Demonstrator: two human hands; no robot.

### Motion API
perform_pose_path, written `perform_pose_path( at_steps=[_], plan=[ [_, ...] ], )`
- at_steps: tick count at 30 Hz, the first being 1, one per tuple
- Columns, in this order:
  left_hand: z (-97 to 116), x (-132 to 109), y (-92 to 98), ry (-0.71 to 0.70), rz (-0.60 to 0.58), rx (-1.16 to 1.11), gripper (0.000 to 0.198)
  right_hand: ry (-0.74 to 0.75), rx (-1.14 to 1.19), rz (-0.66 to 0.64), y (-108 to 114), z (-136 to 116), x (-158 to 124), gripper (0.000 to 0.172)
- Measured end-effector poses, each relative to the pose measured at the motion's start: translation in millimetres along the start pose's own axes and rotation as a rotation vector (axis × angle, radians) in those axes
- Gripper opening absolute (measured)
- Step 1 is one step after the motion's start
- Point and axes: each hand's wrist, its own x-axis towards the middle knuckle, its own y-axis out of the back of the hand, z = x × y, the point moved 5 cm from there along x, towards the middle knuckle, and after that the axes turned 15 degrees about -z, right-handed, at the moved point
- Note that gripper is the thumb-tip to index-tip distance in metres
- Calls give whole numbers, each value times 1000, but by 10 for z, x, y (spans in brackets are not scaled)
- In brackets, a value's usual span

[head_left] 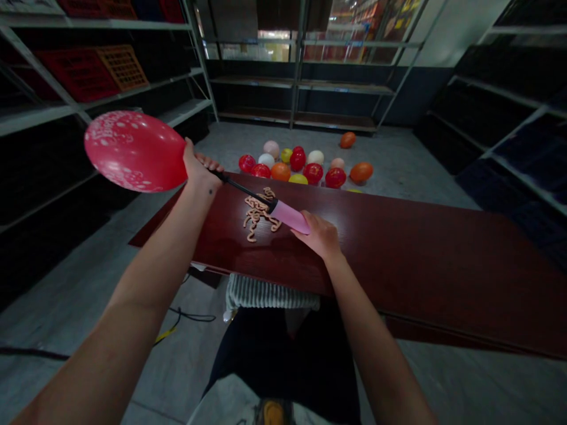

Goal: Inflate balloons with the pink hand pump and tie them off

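A red balloon (137, 152) with white print, swollen with air, points out to the left. My left hand (199, 168) is closed around its neck, where the black rod end of a hand pump meets it; the exact join is hidden by my fingers. The pink barrel of the balloon pump (290, 216) slants down to the right over the table. Wrapped around its lower end is my right hand (321, 233). Below the pump, a loose heap of tan, curly strips (257, 213) lies on the dark red tabletop (398, 248).
Several inflated balloons (313, 173) in red, orange, white and yellow lie on the floor beyond the table. Metal shelves (295, 82) stand at the back, with crates (119, 66) on the left rack. A black cable (195, 317) runs across the floor at lower left.
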Motion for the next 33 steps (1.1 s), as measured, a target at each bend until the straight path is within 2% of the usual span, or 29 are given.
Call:
perform_pose_path(
  at_steps=[5,9,13,16,19,22,26,33],
  plan=[
    [-76,70,-476,-49,-139,56,60,-63,48,114,38,106,-20,45],
    [-297,26,-941,-94,-249,43,56,-148,59,177,13,229,-38,47],
    [-800,-83,-1292,-14,-342,100,57,-237,106,149,-19,303,-37,50],
    [-1284,-233,-1418,75,-376,143,57,-316,141,127,-28,346,-43,53],
    [-1608,-354,-1423,138,-370,157,57,-365,154,124,-22,373,-49,53],
    [-1661,-369,-1345,154,-357,146,55,-357,139,97,-13,361,-38,52],
    [-1504,-322,-1109,161,-293,85,51,-280,106,31,-6,293,-3,52],
    [-1059,-269,-493,68,-144,-41,46,-128,19,-52,-19,135,22,50]
  ],
)
